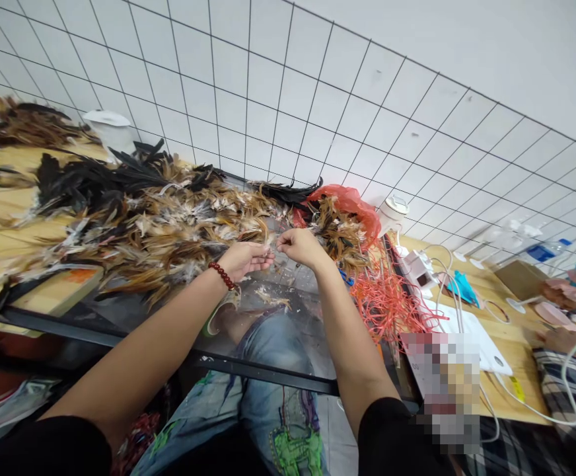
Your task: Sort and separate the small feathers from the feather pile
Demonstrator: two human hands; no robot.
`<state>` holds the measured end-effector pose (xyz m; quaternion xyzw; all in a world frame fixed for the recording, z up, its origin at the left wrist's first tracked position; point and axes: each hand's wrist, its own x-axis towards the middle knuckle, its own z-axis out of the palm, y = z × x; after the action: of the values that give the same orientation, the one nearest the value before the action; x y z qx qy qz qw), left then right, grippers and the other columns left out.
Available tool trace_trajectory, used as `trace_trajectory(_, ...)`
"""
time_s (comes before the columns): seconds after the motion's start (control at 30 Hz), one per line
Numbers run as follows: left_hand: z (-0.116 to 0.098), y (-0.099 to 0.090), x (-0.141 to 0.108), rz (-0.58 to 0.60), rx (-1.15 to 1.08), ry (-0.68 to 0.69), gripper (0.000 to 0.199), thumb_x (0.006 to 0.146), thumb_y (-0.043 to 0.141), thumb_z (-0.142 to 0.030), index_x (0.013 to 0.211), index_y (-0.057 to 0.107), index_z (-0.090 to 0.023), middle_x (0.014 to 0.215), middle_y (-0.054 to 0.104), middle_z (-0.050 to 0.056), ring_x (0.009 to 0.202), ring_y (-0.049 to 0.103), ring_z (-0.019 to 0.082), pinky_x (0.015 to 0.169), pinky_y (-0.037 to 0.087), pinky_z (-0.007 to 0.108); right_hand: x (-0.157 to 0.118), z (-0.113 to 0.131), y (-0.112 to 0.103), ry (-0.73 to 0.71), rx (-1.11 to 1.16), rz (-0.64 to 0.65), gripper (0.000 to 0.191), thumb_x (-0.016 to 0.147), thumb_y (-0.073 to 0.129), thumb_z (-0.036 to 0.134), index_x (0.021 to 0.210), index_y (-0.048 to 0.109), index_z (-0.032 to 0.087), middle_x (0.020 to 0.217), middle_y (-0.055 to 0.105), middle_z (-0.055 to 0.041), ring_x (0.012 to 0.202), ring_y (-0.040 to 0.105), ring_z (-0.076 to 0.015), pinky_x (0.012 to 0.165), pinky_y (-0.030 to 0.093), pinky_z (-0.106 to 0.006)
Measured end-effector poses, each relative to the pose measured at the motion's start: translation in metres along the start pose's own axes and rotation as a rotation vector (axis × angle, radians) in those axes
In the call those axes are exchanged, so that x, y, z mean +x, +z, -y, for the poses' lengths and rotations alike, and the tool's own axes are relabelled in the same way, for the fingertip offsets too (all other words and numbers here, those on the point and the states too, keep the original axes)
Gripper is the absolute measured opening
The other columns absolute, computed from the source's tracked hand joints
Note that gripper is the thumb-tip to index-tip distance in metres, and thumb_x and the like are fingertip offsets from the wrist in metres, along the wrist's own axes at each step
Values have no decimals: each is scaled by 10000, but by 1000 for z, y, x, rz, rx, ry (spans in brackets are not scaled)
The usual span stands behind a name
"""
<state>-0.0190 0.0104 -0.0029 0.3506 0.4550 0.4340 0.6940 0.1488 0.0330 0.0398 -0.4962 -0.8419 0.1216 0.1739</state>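
Note:
My left hand point(250, 260), with a dark red bead bracelet point(222, 276) on its wrist, is closed at the fingertips on a small pale feather point(267, 247). Just right of it, my right hand point(298, 246) is pinched; whatever lies between its fingertips is too small to make out. The two hands' fingertips are a little apart. Beyond and left of them spreads a heap of brown and white feathers point(183, 221). Long black feathers point(104, 177) lie at its back left. Below my hands, feather scraps point(273, 297) lie on a see-through tabletop.
A red plastic bag point(350, 205) and tangled red strings point(384, 297) lie to the right. A dark table edge point(268, 375) crosses above my knees. Behind stands a black wire grid point(278, 99). White cables point(459, 291) and a person's plaid sleeve point(570, 390) are farther right.

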Motion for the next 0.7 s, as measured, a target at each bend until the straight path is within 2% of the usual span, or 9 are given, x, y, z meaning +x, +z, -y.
trace_trajectory(0.13,0,-2,2,16,-1,0,39,730,669,-113,721,679,-77,732,701,139,636,667,157,579,556,231,-1,7,1,-12,-60,30,140,722,581,184,761,714,209,704,686,7,681,587,-127,614,359,-209)
trace_trajectory(0.27,2,-4,4,38,4,8,49,720,688,-125,727,684,-77,712,692,126,612,652,143,580,544,228,-2,15,4,10,-127,4,158,747,564,219,803,711,235,763,705,1,740,607,-145,639,371,-221)
trace_trajectory(0.43,4,-4,3,103,62,30,119,671,750,-160,647,669,-75,598,642,79,506,579,105,495,478,204,-2,17,2,-20,-138,-9,135,747,576,207,790,701,237,791,700,-1,776,608,-155,670,387,-229)
trace_trajectory(0.5,5,-3,2,85,81,65,152,648,770,-179,619,661,-78,571,625,64,481,554,94,478,453,201,-2,13,0,-10,-112,-94,117,754,586,217,789,697,231,830,693,-8,799,603,-157,698,399,-235)
trace_trajectory(0.6,5,0,1,16,74,123,178,627,786,-207,622,658,-84,568,625,57,480,548,90,493,449,210,-1,1,-2,116,-69,-337,144,795,563,241,854,693,219,920,677,-32,839,592,-161,747,414,-254)
trace_trajectory(0.63,5,0,1,2,69,136,187,621,790,-218,626,658,-85,568,625,56,483,548,91,497,448,212,0,-3,-3,167,-48,-372,148,797,565,244,867,693,216,919,675,-35,830,590,-159,751,418,-258)
trace_trajectory(0.7,5,1,1,-10,55,158,203,607,796,-233,635,656,-88,570,626,53,492,550,94,499,445,214,1,-10,-2,231,21,-310,135,778,595,246,856,699,207,847,680,-25,771,588,-147,730,424,-253)
